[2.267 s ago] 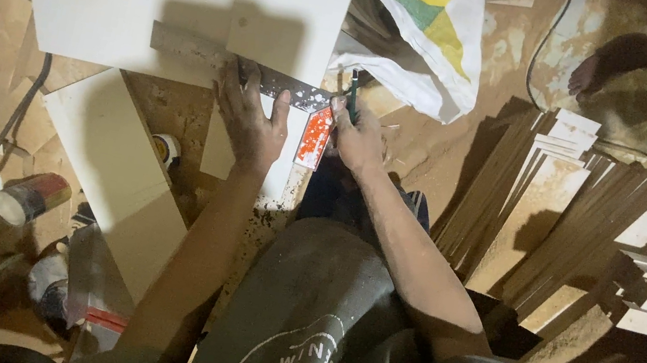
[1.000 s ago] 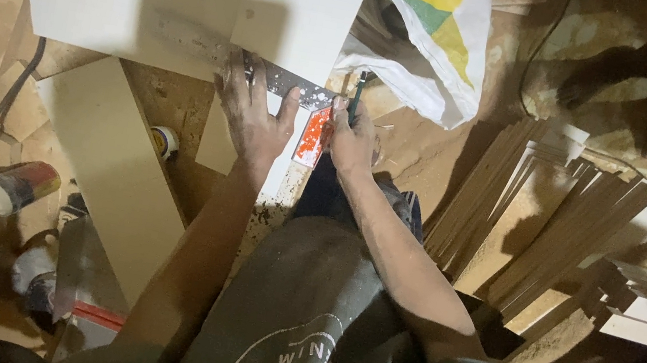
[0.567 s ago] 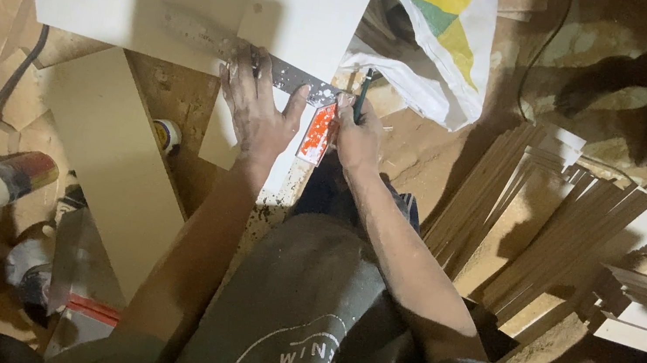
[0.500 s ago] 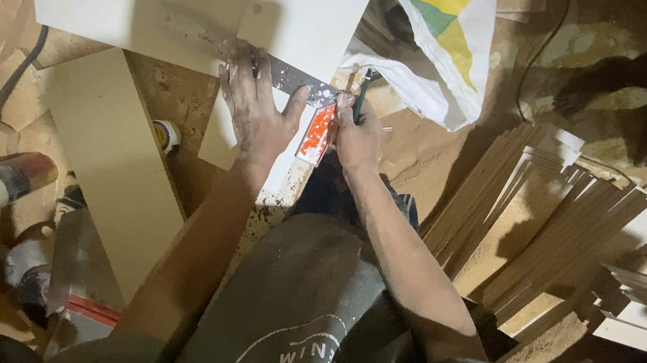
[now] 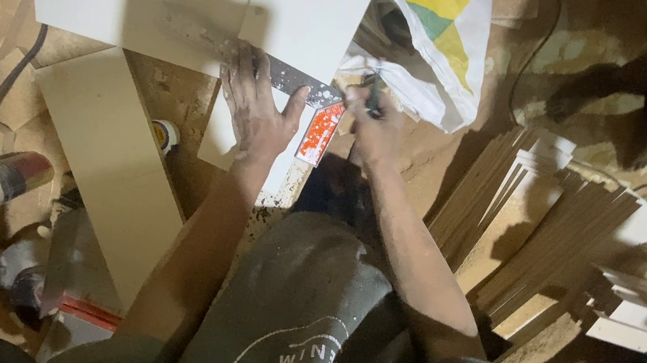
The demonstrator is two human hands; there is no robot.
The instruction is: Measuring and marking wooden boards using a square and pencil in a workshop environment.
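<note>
Metal square | left hand flat, fingers spread | right hand closed on pencil

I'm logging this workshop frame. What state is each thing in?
left hand: flat, pressing on the square
metal try square: lying across the white board's edge
right hand: closed on a pencil
pencil: gripped, blurred
white board: lying flat
can: on its side

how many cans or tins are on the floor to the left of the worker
2 clear ones: a red-banded can lying on its side at far left, and a small yellow-rimmed tin upright beside the long board. Darker clutter at bottom left may hide more.
</note>
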